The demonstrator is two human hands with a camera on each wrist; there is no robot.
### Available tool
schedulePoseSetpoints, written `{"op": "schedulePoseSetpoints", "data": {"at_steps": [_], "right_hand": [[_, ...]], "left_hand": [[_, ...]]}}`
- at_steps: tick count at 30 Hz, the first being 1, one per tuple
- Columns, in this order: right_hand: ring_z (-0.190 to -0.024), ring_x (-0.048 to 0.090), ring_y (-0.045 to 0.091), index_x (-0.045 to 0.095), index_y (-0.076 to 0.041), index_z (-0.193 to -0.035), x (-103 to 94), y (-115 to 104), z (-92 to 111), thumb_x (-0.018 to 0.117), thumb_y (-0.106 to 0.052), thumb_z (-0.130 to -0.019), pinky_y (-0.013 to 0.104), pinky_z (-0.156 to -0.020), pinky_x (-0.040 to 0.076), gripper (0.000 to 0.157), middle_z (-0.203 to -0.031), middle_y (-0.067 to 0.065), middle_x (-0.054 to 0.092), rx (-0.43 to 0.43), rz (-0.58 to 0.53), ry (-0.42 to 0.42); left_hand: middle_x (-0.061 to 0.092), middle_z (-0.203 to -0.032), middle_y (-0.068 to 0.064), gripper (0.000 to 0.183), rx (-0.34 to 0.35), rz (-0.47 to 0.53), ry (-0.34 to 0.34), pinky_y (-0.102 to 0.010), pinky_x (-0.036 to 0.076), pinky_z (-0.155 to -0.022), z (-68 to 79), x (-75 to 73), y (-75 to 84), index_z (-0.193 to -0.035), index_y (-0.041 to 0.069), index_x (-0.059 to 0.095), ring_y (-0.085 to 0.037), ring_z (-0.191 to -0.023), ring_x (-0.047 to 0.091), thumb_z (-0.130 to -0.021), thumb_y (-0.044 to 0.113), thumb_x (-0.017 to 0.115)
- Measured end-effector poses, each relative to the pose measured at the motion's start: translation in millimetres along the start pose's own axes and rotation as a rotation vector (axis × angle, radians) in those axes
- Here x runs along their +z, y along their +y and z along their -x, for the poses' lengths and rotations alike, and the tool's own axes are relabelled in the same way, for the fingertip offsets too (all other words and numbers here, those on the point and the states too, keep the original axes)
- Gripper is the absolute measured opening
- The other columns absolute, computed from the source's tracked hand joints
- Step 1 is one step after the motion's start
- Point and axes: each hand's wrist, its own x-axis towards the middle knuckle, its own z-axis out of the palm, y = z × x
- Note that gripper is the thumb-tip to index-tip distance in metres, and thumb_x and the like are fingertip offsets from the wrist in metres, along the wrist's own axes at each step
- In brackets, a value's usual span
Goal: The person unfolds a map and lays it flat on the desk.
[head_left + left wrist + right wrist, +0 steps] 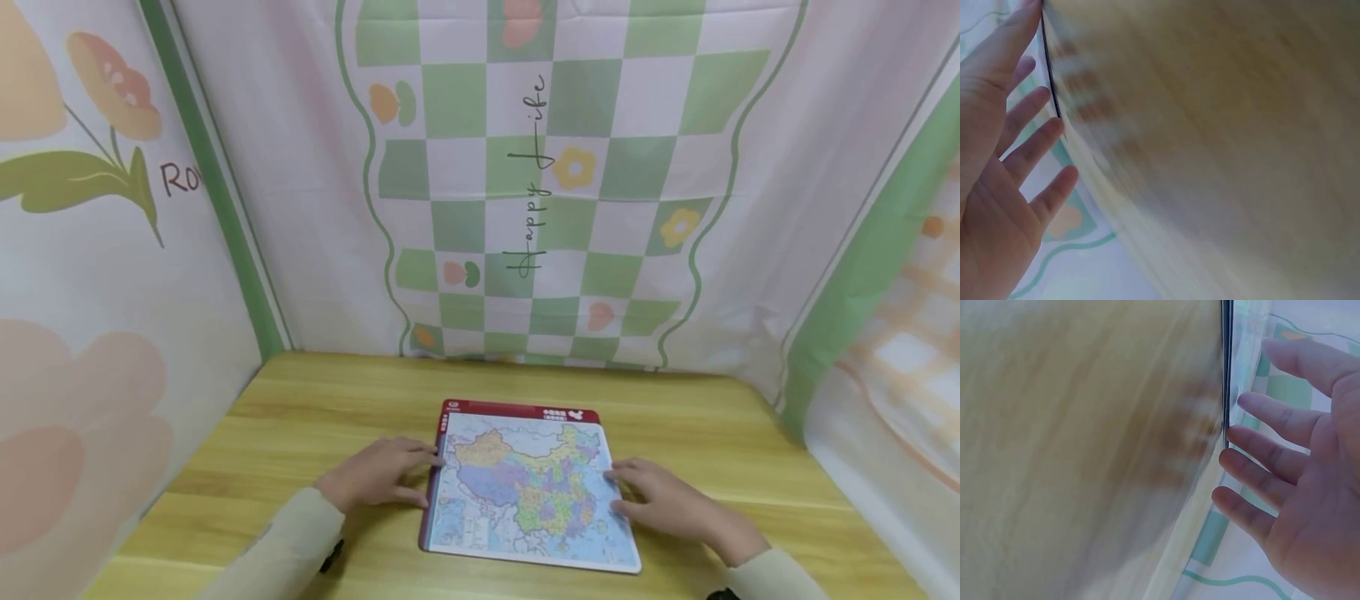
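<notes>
A flat map board (525, 492) with a red header strip and a pale multicoloured map lies on the wooden table. At its left edge is my left hand (378, 473), thumb and fingertips right at the border. My right hand (663, 500) is at the opposite edge, its fingers pointing inward with the tips near the border. Seen from the left wrist, the board's thin dark edge (1051, 69) runs beside spread fingers (1035, 147). The right wrist view likewise shows relaxed, spread fingers (1257, 472) along a dark, layered edge (1227, 369).
The wooden table (330, 392) has rounded back corners. Behind it hangs a curtain (457, 167) with green checks, flowers and lettering. More printed fabric (97, 275) hangs at the left, and another panel (885, 333) at the right.
</notes>
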Motion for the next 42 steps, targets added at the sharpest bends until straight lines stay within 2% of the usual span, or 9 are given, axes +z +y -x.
{"op": "schedulePoseSetpoints", "data": {"at_steps": [3, 11, 22, 31, 37, 42], "right_hand": [[-0.121, 0.049, 0.053, 0.061, 0.009, -0.129, 0.4, 0.6, -1.3, 0.067, -0.032, -0.096, 0.067, -0.099, 0.041, 0.053, -0.132, 0.032, 0.054, -0.003, 0.008, -0.015], [-0.122, 0.049, 0.052, 0.061, 0.01, -0.129, -0.5, 1.5, -7.6, 0.062, -0.026, -0.1, 0.067, -0.098, 0.041, 0.046, -0.133, 0.028, 0.056, 0.015, 0.0, -0.065], [-0.126, 0.047, 0.051, 0.062, 0.009, -0.129, -4.4, -2.9, -22.1, 0.062, -0.021, -0.1, 0.066, -0.102, 0.038, 0.042, -0.135, 0.027, 0.056, 0.104, 0.02, -0.063], [-0.127, 0.047, 0.05, 0.062, 0.009, -0.129, -7.9, 3.6, -36.2, 0.057, -0.012, -0.101, 0.065, -0.104, 0.038, 0.036, -0.135, 0.027, 0.057, 0.097, 0.041, -0.061], [-0.123, 0.051, 0.05, 0.062, 0.011, -0.127, -8.4, 2.4, -45.1, 0.058, -0.006, -0.1, 0.062, -0.101, 0.043, 0.032, -0.132, 0.029, 0.058, 0.034, 0.111, -0.037], [-0.119, 0.055, 0.048, 0.064, 0.01, -0.124, -6.3, 1.3, -51.3, 0.06, -0.005, -0.098, 0.06, -0.099, 0.046, 0.03, -0.127, 0.028, 0.061, 0.032, 0.183, -0.012]], "left_hand": [[0.054, -0.145, -0.009, 0.062, -0.017, 0.02, -0.045, -0.05, 0.041, -0.109, -0.7, -1.6, 3.3, -0.139, 0.018, 0.061, -0.028, -0.132, 0.05, -0.088, 0.053, 0.068], [0.051, -0.148, -0.006, 0.058, -0.013, 0.045, -0.093, -0.047, 0.038, -0.112, -4.7, -5.5, 9.6, -0.136, 0.019, 0.064, -0.025, -0.137, 0.046, -0.087, 0.049, 0.071], [0.059, -0.139, -0.005, 0.057, -0.031, 0.083, -0.092, -0.045, 0.038, -0.112, -7.8, -4.7, 14.0, -0.129, 0.016, 0.067, -0.025, -0.133, 0.05, -0.084, 0.049, 0.075], [0.063, -0.124, 0.006, 0.053, -0.053, 0.138, -0.07, -0.035, 0.048, -0.102, -9.3, -2.6, 20.6, -0.119, 0.021, 0.07, -0.013, -0.115, 0.059, -0.079, 0.055, 0.077], [0.062, -0.113, 0.011, 0.052, -0.032, 0.102, -0.06, -0.028, 0.051, -0.093, -11.4, -1.2, 23.8, -0.113, 0.022, 0.07, -0.006, -0.101, 0.06, -0.078, 0.058, 0.077], [0.062, -0.109, 0.01, 0.054, -0.032, 0.078, -0.068, -0.026, 0.052, -0.087, -12.5, -3.5, 28.9, -0.113, 0.021, 0.07, -0.003, -0.09, 0.055, -0.077, 0.061, 0.077]]}}
